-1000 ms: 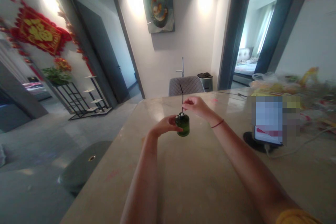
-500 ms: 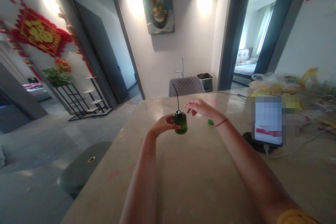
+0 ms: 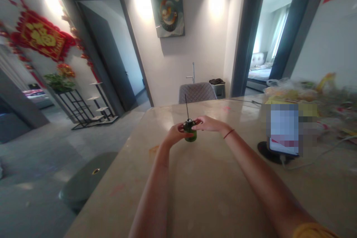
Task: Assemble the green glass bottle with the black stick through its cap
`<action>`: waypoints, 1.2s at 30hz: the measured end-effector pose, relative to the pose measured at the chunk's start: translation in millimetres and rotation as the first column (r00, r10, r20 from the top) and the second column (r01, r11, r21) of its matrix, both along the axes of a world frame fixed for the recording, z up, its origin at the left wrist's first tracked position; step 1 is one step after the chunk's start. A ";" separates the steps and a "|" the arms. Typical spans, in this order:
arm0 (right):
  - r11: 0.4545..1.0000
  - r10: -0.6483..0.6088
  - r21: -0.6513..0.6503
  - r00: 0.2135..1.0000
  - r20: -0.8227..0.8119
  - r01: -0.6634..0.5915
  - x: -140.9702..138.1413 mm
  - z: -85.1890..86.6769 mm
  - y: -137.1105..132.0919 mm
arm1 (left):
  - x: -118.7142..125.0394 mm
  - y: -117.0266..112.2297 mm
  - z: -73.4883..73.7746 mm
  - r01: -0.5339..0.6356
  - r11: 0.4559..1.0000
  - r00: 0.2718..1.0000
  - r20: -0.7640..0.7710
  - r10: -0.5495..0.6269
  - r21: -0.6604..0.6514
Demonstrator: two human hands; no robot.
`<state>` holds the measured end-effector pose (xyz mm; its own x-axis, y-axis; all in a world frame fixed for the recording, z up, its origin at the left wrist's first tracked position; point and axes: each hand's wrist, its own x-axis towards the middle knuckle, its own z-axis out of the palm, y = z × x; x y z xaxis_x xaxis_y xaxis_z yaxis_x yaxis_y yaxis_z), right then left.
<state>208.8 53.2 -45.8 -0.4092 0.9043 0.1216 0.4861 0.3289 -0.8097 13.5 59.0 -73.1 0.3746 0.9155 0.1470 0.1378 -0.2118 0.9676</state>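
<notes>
A small dark-green glass bottle [image 3: 190,138] stands upright near the middle of the table. One thin black stick [image 3: 186,108] rises from its pale-topped neck, leaning slightly left. My left hand [image 3: 176,134] is closed around the bottle's left side, thumb across the front. From the right, my right hand [image 3: 209,123] has its fingers bent against the bottle's shoulder, just below the neck; its far fingertips are hidden.
The beige table [image 3: 212,186] carries a phone [image 3: 284,130] on a black round stand [image 3: 263,150], with a white cable. Plastic bags [image 3: 290,87] pile up at the right. A quilted chair [image 3: 198,93] is beyond the far edge; a grey-green stool [image 3: 83,178] is at the left.
My right hand has come down and left onto the bottle, from hovering beside it. My left hand keeps its hold. A small green object beside my right wrist is now out of sight.
</notes>
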 end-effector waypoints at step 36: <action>0.983 0.160 -0.059 0.974 -0.163 -0.172 -6.9 -33.7 10.1 | -27.6 22.8 -28.4 0.074 0.996 0.872 -0.481 -0.089 -0.049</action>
<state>202.0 63.3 -79.5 -0.5355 0.8339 0.1333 0.2948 0.3325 -0.8958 -14.0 81.9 -101.5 0.4660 0.8795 -0.0968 0.5723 -0.2161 0.7911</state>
